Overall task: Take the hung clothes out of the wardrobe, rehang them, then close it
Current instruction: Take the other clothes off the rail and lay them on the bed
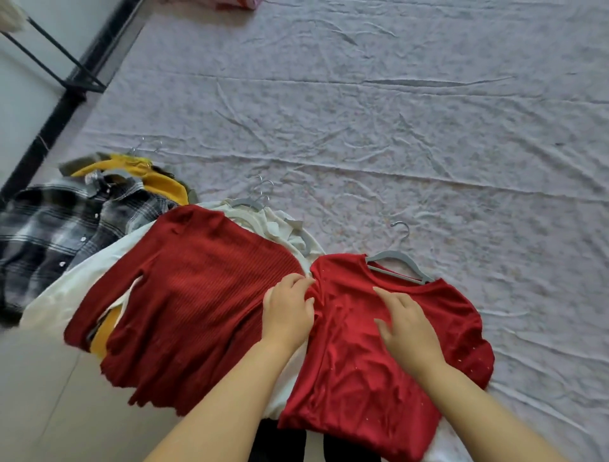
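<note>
One ribbed top (197,296) and one smooth top (379,379), both red, lie side by side lower centre at the sheet's (395,132) near edge, the smooth one on one hanger (395,260); the left hand (288,316) pinches its shoulder, the right hand (408,333) lies spread-fingered on it, with open sheet above.

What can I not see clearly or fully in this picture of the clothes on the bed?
Head view:
Wardrobe: outside the frame.
White garment: mostly covered by the red sweater.
Yellow garment: partly under the checked shirt.
Pink thing: cut off by the top edge.
Grey hanger: its ends inside the red top.
</note>
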